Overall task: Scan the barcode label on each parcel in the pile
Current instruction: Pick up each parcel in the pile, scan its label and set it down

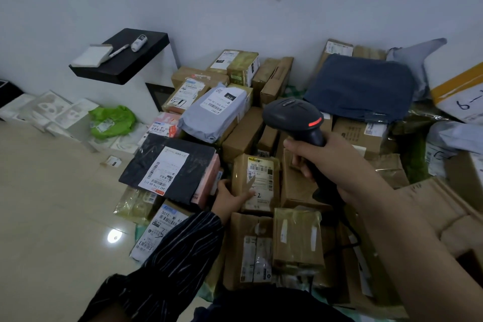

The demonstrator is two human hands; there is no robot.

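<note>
Fingers (300, 162) of the right hand (324, 162) are clamped round the handle of the black barcode scanner (294, 117), whose head hangs above and just beyond the tan taped parcel (257, 183), with a red light glowing on its side. The left hand (230, 198), reaching out of a striped dark sleeve (177, 251), grips that parcel at its near left corner, thumb on the edge and fingers (245, 195) laid over the lower face. The parcel lies near the middle of the pile (300, 238), its white shipping label (261, 172) turned up and a handwritten "2" below it.

This parcel looks to be the one in hand. Its label is already exposed, but the scanner seems aimed past it, so the scan itself probably remains to be made. Which parcels are finished cannot be told; pen marks on a few may mean they have been handled. Many boxes and bags surround it, so much of the work seems left.

Left of the tan parcel lies a flat black parcel (170, 170), and beyond that a grey poly mailer (214, 112). Beyond and right of the tan parcel rests a navy bag (360, 86). Far to its left are a green bag (112, 120), the tiled floor (52, 204) and a black wall shelf (122, 57).
</note>
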